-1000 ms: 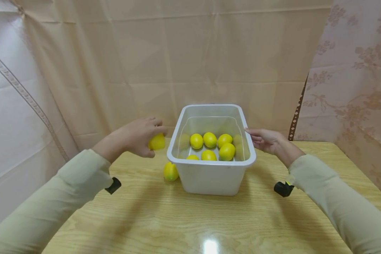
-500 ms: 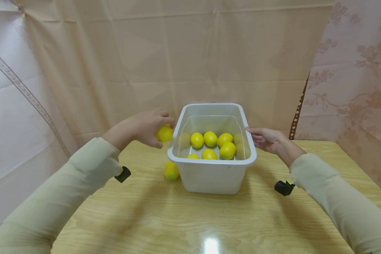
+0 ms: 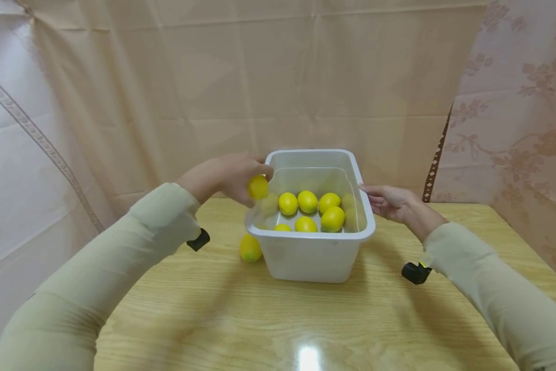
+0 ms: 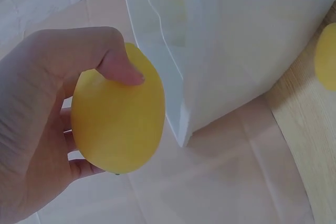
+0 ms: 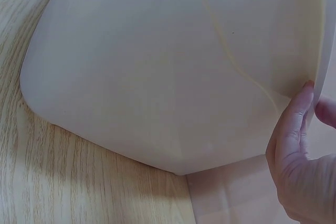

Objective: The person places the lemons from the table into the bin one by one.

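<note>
My left hand grips a yellow lemon just over the left rim of a white plastic tub. In the left wrist view the thumb lies across the lemon and the fingers curl behind it. Across from it, my right hand pinches the tub's right rim, fingers against the outer wall, as the right wrist view shows. Several lemons lie on the tub floor; the near wall partly hides the front ones. Another lemon sits on the table, close by the tub's left side.
The tub stands on a wood-grain table. A beige cloth hangs behind it, with a pale cloth on the left and a flowered one on the right.
My left hand has carried its lemon rightward and up, from beside the tub to above its left rim. The right hand stays at the right rim; the other lemons have not moved.
</note>
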Demonstrator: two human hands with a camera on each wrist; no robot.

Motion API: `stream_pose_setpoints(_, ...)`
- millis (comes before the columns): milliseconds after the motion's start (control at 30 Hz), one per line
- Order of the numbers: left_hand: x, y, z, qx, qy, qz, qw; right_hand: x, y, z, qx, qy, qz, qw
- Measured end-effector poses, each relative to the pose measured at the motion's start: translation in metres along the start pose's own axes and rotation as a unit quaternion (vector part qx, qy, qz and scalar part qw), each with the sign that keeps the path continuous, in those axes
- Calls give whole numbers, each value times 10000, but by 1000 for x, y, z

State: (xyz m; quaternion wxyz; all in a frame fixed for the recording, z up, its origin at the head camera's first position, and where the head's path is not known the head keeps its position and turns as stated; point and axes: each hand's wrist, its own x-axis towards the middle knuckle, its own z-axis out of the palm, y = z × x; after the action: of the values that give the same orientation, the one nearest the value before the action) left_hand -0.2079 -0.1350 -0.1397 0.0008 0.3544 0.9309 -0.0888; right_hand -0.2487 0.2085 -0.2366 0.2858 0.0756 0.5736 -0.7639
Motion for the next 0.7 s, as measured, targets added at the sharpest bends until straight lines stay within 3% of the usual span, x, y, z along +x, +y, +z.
stream_pose_setpoints(200, 15, 7, -6, 248, -272, -61, 9993, -1, 1, -2, 56, 14, -7, 10000)
stream_pose_setpoints(433, 32, 14, -10, 566, -359, 120, 9977, -1, 2, -3, 75, 8, -66, 10000)
stream_pose_setpoints(700, 52, 18, -16, 657, -543, -63, 9963, -1, 2, -3, 91, -32, -100, 9999)
